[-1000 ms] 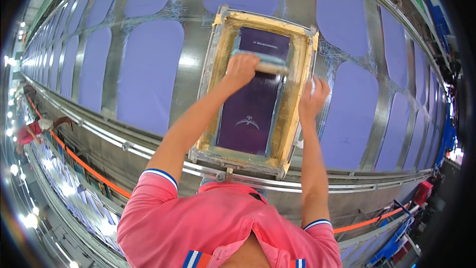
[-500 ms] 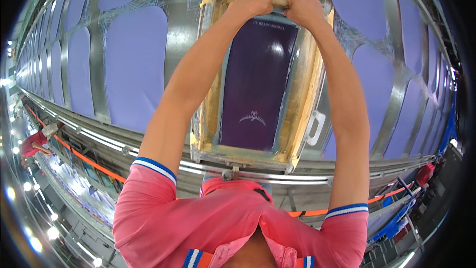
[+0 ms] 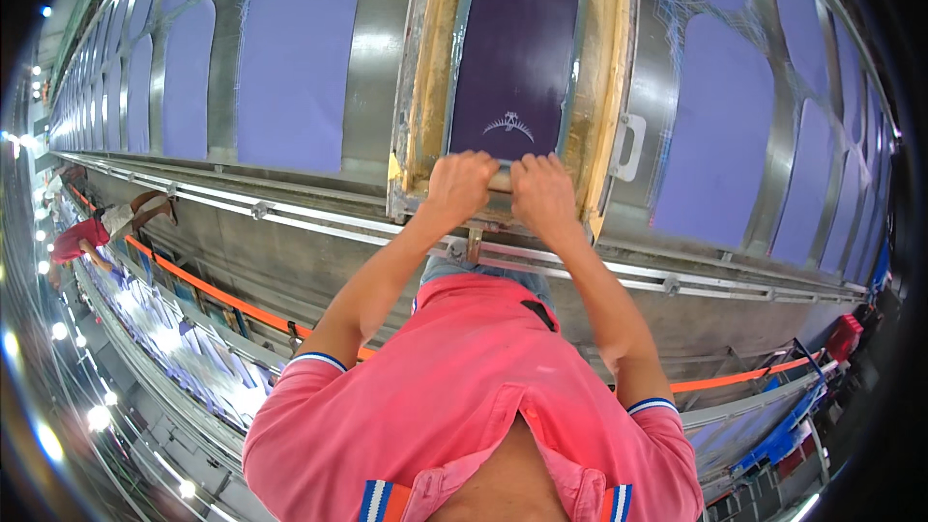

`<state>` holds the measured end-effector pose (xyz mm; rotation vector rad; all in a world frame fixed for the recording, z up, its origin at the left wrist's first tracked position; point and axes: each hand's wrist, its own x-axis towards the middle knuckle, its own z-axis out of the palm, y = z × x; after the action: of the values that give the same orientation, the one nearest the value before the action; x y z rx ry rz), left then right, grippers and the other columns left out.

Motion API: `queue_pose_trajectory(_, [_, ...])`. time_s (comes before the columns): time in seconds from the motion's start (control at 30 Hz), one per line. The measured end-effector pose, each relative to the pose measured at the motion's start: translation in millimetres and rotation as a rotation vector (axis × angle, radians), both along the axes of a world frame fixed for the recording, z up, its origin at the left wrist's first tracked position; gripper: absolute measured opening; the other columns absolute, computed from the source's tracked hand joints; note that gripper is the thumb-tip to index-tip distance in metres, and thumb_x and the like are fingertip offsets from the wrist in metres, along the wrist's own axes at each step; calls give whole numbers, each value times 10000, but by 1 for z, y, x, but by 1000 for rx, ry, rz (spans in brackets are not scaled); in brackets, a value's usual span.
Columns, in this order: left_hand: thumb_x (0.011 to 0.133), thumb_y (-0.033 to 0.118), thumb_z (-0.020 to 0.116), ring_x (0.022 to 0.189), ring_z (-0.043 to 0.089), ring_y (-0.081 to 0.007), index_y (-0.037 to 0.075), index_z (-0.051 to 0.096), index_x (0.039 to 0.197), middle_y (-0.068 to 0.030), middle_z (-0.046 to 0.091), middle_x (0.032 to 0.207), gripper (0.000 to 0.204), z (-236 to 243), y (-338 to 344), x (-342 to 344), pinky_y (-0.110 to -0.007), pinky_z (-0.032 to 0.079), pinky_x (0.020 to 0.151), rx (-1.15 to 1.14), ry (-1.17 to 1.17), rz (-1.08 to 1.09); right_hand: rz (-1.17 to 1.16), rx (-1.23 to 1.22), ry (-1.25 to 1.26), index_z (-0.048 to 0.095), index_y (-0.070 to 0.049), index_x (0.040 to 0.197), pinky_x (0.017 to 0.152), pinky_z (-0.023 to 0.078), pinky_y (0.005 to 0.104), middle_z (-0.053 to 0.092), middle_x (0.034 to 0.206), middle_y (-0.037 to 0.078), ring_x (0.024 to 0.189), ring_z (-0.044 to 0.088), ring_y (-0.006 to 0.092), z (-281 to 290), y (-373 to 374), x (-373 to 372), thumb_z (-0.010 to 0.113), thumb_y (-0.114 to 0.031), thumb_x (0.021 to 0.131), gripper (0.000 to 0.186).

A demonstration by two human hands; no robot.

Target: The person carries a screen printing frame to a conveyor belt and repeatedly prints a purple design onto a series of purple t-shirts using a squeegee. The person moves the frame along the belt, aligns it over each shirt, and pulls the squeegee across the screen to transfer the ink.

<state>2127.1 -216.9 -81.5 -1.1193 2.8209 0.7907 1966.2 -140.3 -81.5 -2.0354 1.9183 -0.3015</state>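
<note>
At twelve o'clock, inside the wooden screen frame (image 3: 418, 87), I see left hand (image 3: 462, 187) and right hand (image 3: 544, 195) clenched side by side on the squeegee (image 3: 500, 180), over dark purple mesh (image 3: 517, 48).

Screen frame (image 3: 512, 77) on long table (image 3: 367, 68); fabric panels (image 3: 290, 58) left and right of it.

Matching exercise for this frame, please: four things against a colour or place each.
Things:
1. screen frame
2. fabric panels
3. left hand
4. right hand

Descriptions:
A. purple, laid in a row on the long table
B. yellowish, around a dark mesh
C. on the squeegee, nearer the frame's white handle
D. on the squeegee, farther from that handle

Pairs: 1-B, 2-A, 3-D, 4-C
</note>
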Motion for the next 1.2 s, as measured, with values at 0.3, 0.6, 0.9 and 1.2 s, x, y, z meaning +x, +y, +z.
queue_pose_trajectory(0.3, [724,102,648,852,695,-340,169,790,889,-144,717,849,227,-2,-82,-37,-480,549,720,-36,-126,-12,-43,69,25,690,-83,787,833,520,464,691,804,123,779,687,315,12,-74,-36,616,-110,751,87])
queue_pose_trajectory(0.6, [755,150,651,932,707,-353,162,775,992,-176,729,974,268,1,-322,-177,-471,557,790,-177,-140,15,-104,102,175,730,-132,924,766,555,481,720,900,159,877,701,356,8,-315,-171,614,-169,759,205])
queue_pose_trajectory(0.9, [737,150,644,853,712,-363,166,784,980,-160,733,873,281,-13,-349,-187,-465,563,750,-239,-79,-23,-78,107,165,718,-110,946,767,551,478,724,931,137,899,695,359,-7,-343,-184,613,-174,779,208])
queue_pose_trajectory(1.2, [691,65,666,826,699,-311,129,753,865,-102,719,854,205,-12,-126,-65,-451,550,700,-52,-44,-40,18,28,60,665,-69,830,874,510,458,657,830,120,835,666,319,2,-123,-67,608,-74,757,93])
